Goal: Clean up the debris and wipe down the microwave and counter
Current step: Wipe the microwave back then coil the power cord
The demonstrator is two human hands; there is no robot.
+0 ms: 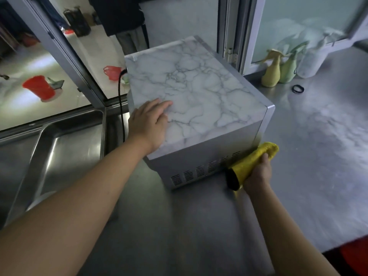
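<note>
the right hand (258, 172) is clenched around a bunched yellow cloth (253, 163), whose free end is pressed against the vented side of the microwave (199, 96), near its front corner; the cloth seems to be gathered into a wad so that firm pressure can be put on the panel. the left hand (149, 122) is laid flat and released on the marble-patterned top, fingers straight, nothing grasped; it is judged to be placed there to steady the appliance so that it is not pushed along while the side is rubbed. the microwave is set on the steel tabletop (318, 156), angled, with its black cord (120, 108) hanging behind it by the sink (59, 146). farther off, two spray bottles (278, 68) are stood against the window frame, well apart from the work, and a small black ring (298, 89) is left lying near them. the tabletop itself is judged not yet wiped, since the cloth is held on the microwave.
</note>
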